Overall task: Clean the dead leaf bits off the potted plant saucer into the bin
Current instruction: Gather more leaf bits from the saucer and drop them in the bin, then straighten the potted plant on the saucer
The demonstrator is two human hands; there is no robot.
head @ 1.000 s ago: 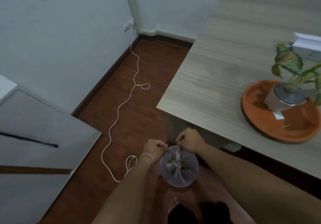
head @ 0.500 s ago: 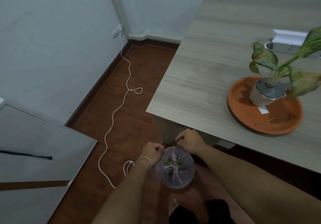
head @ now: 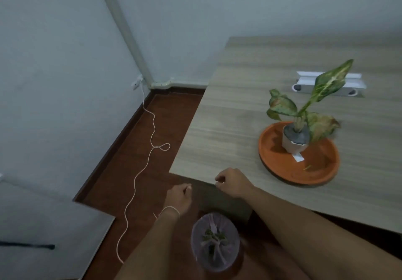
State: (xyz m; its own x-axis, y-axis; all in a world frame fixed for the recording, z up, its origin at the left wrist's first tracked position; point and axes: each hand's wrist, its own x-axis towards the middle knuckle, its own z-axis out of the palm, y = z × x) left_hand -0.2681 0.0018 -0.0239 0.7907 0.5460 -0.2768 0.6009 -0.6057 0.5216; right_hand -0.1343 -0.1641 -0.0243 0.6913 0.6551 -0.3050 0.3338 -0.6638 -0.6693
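An orange saucer [head: 278, 166] sits on the wooden table [head: 228, 114] with a small white potted plant [head: 295, 138] on it. One leaf bit [head: 307, 167] lies on the saucer near its front. On the floor below the table's edge stands a small bin [head: 215, 247] lined with a pale bag, with leaf bits inside. My left hand [head: 179, 196] and my right hand [head: 232, 184] hover above the bin at the table's near edge, fingers curled loosely, nothing visible in them.
A white cable [head: 139, 171] snakes across the red-brown floor from a wall socket [head: 136, 83]. A grey cabinet top [head: 43, 225] is at the lower left. A white box [head: 304, 84] lies at the back of the table.
Both hands have lifted away from the bin's rim up toward the table's edge. The camera has tilted upward, so the bin sits lower in view.
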